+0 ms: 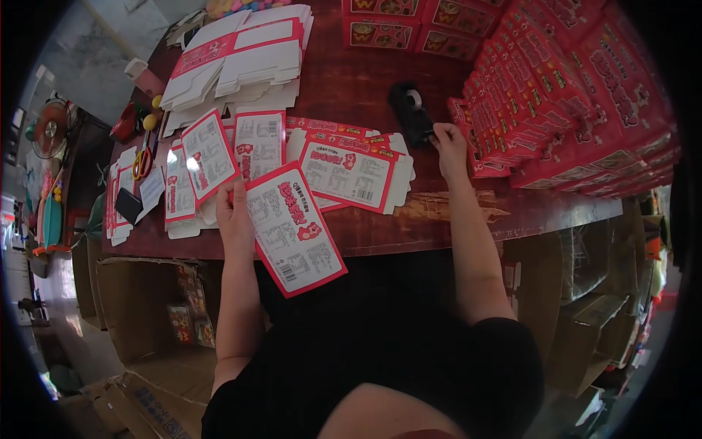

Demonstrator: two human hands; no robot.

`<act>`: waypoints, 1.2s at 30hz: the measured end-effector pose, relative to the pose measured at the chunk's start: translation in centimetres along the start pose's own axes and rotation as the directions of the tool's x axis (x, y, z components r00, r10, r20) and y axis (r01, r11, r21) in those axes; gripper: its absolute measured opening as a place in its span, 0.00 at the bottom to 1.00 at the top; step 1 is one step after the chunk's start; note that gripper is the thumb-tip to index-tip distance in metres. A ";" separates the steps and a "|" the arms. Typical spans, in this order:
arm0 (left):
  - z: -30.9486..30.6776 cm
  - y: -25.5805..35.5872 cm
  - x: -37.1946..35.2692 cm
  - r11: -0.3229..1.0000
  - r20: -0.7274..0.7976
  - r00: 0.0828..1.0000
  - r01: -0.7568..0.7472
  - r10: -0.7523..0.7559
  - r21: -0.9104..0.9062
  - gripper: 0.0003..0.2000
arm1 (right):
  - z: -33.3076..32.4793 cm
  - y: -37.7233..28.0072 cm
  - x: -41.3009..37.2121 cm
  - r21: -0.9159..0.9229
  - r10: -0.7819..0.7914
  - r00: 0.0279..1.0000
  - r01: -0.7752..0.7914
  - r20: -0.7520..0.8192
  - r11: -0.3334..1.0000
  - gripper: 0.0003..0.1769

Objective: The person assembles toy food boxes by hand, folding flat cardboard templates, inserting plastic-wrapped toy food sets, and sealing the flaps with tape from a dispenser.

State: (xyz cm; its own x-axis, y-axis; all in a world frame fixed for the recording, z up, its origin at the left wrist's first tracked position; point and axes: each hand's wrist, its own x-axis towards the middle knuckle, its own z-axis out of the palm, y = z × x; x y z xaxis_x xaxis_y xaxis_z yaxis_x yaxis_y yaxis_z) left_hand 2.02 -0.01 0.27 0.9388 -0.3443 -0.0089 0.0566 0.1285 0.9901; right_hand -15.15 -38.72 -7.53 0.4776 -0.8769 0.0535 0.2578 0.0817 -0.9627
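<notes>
My left hand (234,208) grips the top left corner of a flat red-bordered white carton (298,233), printed with text, a barcode and a red cartoon figure. The carton is tilted and hangs over the table's front edge. At the near end of a black tape dispenser (406,121), the fingers of my right hand (450,145) are pinched together. Whatever lies between those fingertips is too small to make out. A light roll of tape (415,100) sits in the dispenser. Just behind the held carton lie similar cartons (347,174), overlapping on the table.
Red cartons (526,102) stand stacked at the right, with more red boxes (384,36) at the back. Flat white-and-red cartons (252,58) are piled at back left. Scissors (142,162) and a dark phone-like object (129,206) lie left. Open cardboard boxes (146,307) stand below the table.
</notes>
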 end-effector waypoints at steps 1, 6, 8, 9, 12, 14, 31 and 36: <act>-0.1 0.0 0.1 1.000 0.006 1.000 0.005 -0.005 0.002 0.12 | 0.1 0.2 -0.4 0.079 0.071 0.997 -0.069 -0.020 0.994 0.05; 0.3 0.3 0.0 0.997 -0.013 1.000 -0.023 0.024 0.080 0.12 | -0.2 2.4 -2.8 0.179 0.253 0.966 -0.242 -0.045 0.954 0.04; 0.9 1.0 0.1 0.989 0.007 0.999 -0.040 0.040 0.140 0.12 | 1.9 0.1 -4.9 0.132 0.175 0.984 -0.173 -0.007 0.976 0.03; 1.3 1.6 0.2 0.982 0.033 0.999 -0.042 0.036 0.182 0.11 | 3.2 -1.5 -6.1 0.110 0.141 0.990 -0.142 0.014 0.984 0.03; 2.1 3.0 0.8 0.925 0.222 0.975 -0.105 0.022 0.366 0.10 | 6.0 -5.7 -8.8 -0.169 0.110 0.840 -0.021 0.531 0.985 0.08; 3.6 4.4 0.8 0.886 0.389 0.921 -0.153 -0.033 0.437 0.10 | 9.2 -9.9 -10.9 -0.244 0.101 0.690 0.113 0.716 0.963 0.21; 5.5 5.1 1.0 0.901 0.643 0.764 -0.234 -0.062 0.365 0.11 | 15.2 -8.9 -11.5 -0.260 0.285 0.454 -0.117 0.845 0.958 0.30; 6.0 5.6 0.4 0.894 0.639 0.769 -0.275 -0.016 0.353 0.09 | 15.3 -9.0 -12.8 -0.051 0.553 0.361 -0.803 0.751 0.594 0.28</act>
State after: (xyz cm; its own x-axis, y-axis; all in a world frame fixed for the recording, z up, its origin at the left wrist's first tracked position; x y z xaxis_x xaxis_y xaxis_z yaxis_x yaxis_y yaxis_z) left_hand 0.66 -5.00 6.70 0.5045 -0.8608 0.0667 -0.3274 -0.1192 0.9373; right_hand -10.69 -21.00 4.50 0.9456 0.0843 -0.3142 -0.2736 0.7285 -0.6281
